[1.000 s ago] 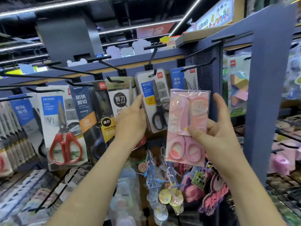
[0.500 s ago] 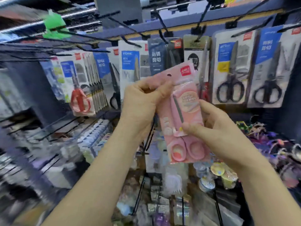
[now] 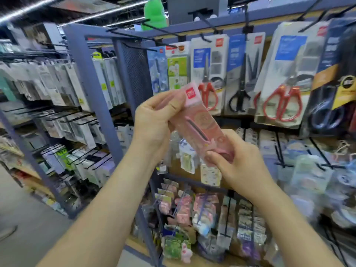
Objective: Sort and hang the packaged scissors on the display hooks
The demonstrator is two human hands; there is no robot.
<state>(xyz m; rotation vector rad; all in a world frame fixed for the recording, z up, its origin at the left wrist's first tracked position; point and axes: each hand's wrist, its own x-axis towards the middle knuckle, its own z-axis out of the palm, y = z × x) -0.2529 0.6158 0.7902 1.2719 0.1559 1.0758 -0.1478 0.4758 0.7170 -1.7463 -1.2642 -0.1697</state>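
Right at the centre of the frame, the pink pack (image 3: 202, 122) of scissors is held up in both hands, in front of the display and on no hook. It lies tilted, its top end with the red logo toward the upper left and its handle end toward the lower right. The left hand (image 3: 154, 122) grips the top end, fingers curled behind it and the thumb pressed on the front just beside the logo. The right hand (image 3: 238, 160) pinches the lower end, its thumb laid across the pink handles.

Behind the pack, across the upper right of the frame, other packs hang from black hooks (image 3: 207, 23): a blue pack (image 3: 158, 70), a green pack (image 3: 177, 70), a red-handled pair (image 3: 208, 74), a black pair (image 3: 242, 74) and a larger red pair (image 3: 285, 78), which hangs askew. A blue post (image 3: 92, 93) stands at the left, with blurred white packs beyond it. Small pastel goods (image 3: 185, 209) hang at the lower centre, below the hands.
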